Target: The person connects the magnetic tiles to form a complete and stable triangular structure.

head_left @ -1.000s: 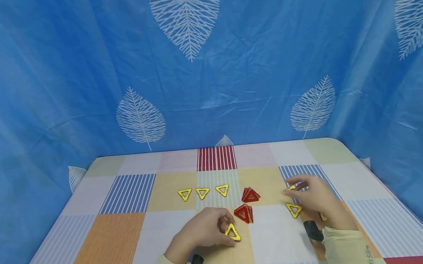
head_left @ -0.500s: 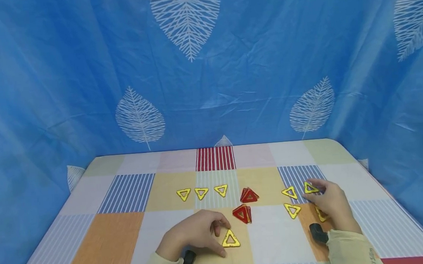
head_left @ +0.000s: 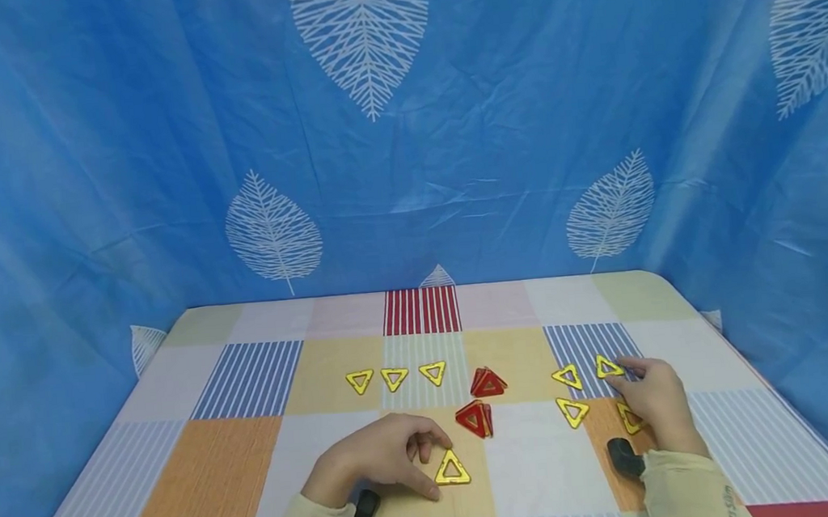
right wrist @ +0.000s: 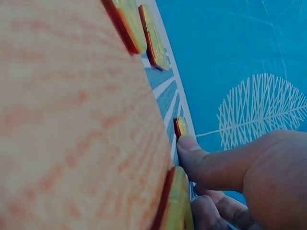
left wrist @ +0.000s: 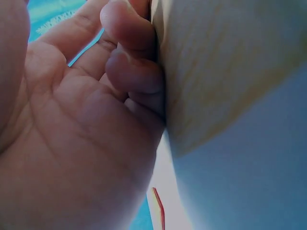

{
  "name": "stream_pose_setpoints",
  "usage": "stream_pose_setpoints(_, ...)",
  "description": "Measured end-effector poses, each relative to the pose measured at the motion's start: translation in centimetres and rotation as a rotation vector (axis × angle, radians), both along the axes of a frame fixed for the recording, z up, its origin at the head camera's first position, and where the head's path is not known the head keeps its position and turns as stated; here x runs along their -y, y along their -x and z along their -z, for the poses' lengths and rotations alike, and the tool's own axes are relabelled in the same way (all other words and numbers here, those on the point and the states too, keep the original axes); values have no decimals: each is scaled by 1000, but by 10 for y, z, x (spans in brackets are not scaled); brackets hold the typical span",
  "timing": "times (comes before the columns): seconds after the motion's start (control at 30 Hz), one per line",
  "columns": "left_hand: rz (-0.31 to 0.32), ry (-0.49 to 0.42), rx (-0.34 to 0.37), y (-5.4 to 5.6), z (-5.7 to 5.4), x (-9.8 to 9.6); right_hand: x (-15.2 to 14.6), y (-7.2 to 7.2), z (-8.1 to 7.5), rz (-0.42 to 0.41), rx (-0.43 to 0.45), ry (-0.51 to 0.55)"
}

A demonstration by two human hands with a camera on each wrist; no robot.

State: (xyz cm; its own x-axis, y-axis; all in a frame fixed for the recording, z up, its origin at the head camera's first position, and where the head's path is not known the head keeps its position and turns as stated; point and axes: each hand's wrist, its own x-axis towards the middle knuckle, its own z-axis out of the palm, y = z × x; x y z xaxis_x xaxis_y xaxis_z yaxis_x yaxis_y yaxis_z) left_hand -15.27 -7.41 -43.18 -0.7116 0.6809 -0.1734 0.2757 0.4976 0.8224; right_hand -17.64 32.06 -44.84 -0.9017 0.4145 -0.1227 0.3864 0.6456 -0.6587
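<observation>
A yellow triangular frame tile (head_left: 452, 479) lies flat near the front middle of the table. My left hand (head_left: 382, 456) rests beside it, thumb and index finger apart at its left side and top. Its other fingers curl in loosely against the cloth in the left wrist view. My right hand (head_left: 657, 402) is at the right corner of another yellow triangle tile (head_left: 617, 371), which lies on the blue-striped patch. Its thumb (right wrist: 192, 155) overlaps that tile's end in the right wrist view, with the fingers partly hidden below.
Two overlapping groups of red triangle tiles (head_left: 475, 426) lie mid-table. Three yellow tiles form a row (head_left: 395, 386) behind. More yellow tiles (head_left: 571, 420) lie left of my right hand, one (head_left: 629, 428) close beside it. Blue curtain (head_left: 410, 210) closes off the back.
The right hand left one yellow tile on the striped patch, moved right to another, then drew back slightly. The left hand lowered its tile flat and loosened its fingers.
</observation>
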Motion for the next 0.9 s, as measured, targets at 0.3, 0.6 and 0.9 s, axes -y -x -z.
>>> stream_pose_setpoints(0.3,-9,-1,5,0,1,0,0,1,0,-15,0,-56)
stream_pose_setpoints(0.6,-24,19,1,-1,0,-1,7,-5,-17,-34,-80,33)
stream_pose_setpoints(0.9,-28,19,-7,-1,1,-3,27,-8,-36,-319,-188,149)
